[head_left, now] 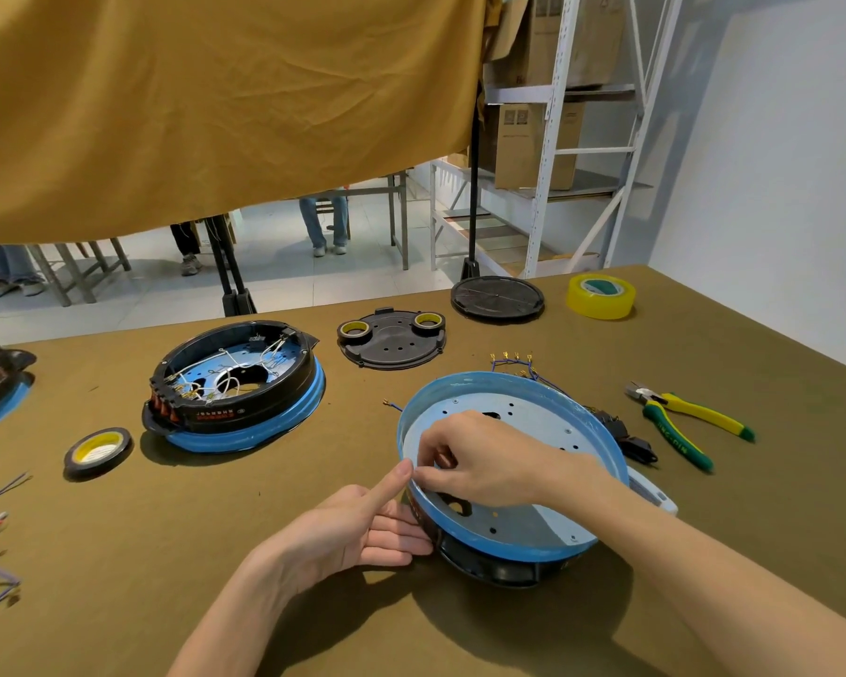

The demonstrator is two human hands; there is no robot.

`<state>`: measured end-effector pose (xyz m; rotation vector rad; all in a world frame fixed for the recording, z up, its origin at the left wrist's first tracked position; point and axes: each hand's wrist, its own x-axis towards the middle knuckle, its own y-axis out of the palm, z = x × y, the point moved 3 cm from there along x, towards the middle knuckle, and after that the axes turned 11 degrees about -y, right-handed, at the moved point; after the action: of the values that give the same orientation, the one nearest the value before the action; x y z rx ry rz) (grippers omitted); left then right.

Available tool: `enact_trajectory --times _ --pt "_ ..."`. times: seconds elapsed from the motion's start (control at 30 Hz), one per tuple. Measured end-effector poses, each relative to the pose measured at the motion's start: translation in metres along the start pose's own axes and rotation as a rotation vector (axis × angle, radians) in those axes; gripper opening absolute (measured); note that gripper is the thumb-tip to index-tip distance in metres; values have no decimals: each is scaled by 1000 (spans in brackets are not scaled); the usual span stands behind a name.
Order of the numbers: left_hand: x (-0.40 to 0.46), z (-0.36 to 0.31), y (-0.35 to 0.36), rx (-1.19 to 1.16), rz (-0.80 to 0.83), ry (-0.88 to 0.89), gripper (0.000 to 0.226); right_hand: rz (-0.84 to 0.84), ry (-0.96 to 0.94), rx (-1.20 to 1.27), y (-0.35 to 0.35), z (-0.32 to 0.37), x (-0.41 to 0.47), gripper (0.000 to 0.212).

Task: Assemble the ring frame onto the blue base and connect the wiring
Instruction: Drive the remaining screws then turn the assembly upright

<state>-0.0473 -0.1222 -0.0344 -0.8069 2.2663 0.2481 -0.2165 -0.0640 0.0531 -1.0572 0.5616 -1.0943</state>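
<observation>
Fingers of right hand (484, 461) pinch something small, unclear what, at blue base (548, 544) near rim; left hand (352, 525), fingers straight, braces rim, likely steadying tilted base.

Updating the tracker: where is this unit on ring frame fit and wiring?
Done: the finished unit beside it shows ring and white wires in place. In hand: the left hand steadies the tilted blue base while the right hand pinches at its near rim. Left: the blue wires lie loose behind, unconnected.
</observation>
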Motion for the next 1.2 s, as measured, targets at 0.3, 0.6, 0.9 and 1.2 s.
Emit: enact_trajectory --times 0.3,0.6,0.9,1.2 --pt "0 0 1 -7 4 0 103 -10 -5 -38 -3 0 -1 18" --pt "-3 -2 2 -27 -6 -7 97 -22 -15 -13 -3 -1 -2 16" --pt "-3 -1 1 -24 -12 -2 96 -31 -34 57 -2 -1 -4 10" --pt "-4 -3 2 -27 -20 -4 97 -52 -33 35 -1 -2 -4 14"
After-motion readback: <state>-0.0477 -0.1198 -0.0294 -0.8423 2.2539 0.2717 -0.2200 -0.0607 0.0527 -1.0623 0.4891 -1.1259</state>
